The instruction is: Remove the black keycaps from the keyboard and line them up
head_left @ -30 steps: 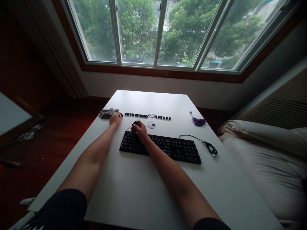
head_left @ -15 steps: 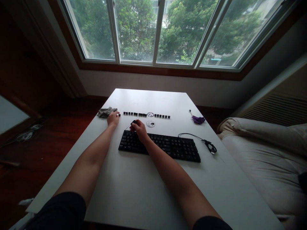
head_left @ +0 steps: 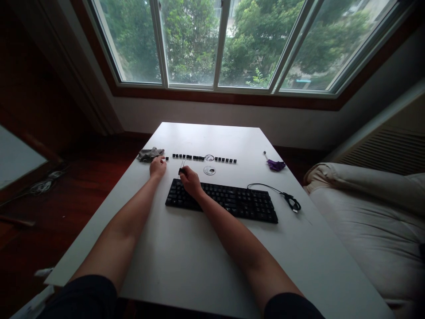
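Note:
My left hand (head_left: 157, 168) rests by the grey cloth (head_left: 151, 154), fingers apart and holding nothing I can see. Just right of its fingertips a single black keycap (head_left: 167, 158) lies on the table. Above the left end of the black keyboard (head_left: 232, 198), my right hand (head_left: 190, 178) is closed around a keycap puller (head_left: 181, 171) with a dark handle and thin wire loops. A row of several black keycaps (head_left: 188, 157) stretches across the table beyond both hands. My right hand and forearm hide part of the keyboard.
Two round, clear-looking pieces, an upper disc (head_left: 209, 157) and a lower disc (head_left: 209, 170), are near the row. A coiled USB cable (head_left: 292, 204) lies right of the keyboard. Farther right is a purple cloth item (head_left: 275, 165) on the white table (head_left: 186, 257), with a sofa (head_left: 358, 221) beside it.
My left hand has drawn back slightly from the lone keycap. My right hand has turned and shifted a little left, so the puller's wires now point away from me.

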